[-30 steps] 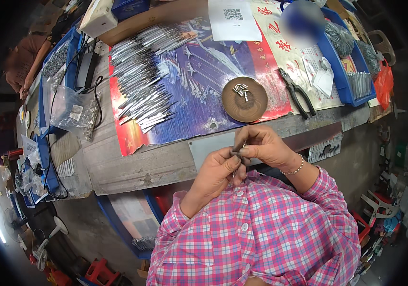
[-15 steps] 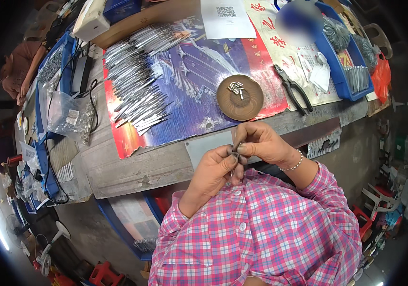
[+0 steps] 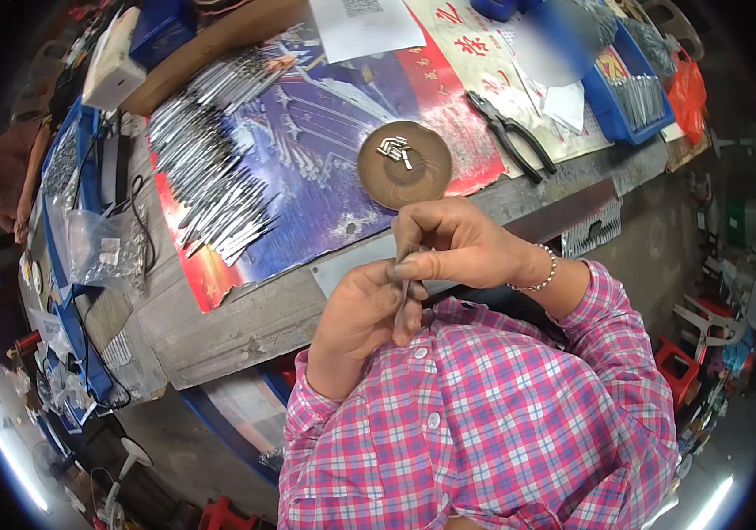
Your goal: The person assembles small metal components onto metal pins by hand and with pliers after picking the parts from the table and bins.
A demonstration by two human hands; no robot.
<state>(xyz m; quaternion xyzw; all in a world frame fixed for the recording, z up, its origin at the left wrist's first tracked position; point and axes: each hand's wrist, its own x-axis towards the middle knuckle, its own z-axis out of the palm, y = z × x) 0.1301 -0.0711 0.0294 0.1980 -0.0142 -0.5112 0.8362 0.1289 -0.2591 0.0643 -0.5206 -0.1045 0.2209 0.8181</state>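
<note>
Both left hand (image 3: 356, 305) and right hand (image 3: 466, 243) pinch a mostly hidden slim piece (image 3: 405, 292), prob mid-job, tubes (image 3: 395, 148) left in the bowl (image 3: 424, 187) at twelve o'clock, can't tell if ten-o'clock rods (image 3: 210, 168) are done.

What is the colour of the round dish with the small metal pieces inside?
The round dish is brown; the head view shows it best.

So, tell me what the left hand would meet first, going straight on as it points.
Most likely the right hand: it lies directly ahead of the left hand, and their fingers appear to touch, though depth there is unclear.
</note>
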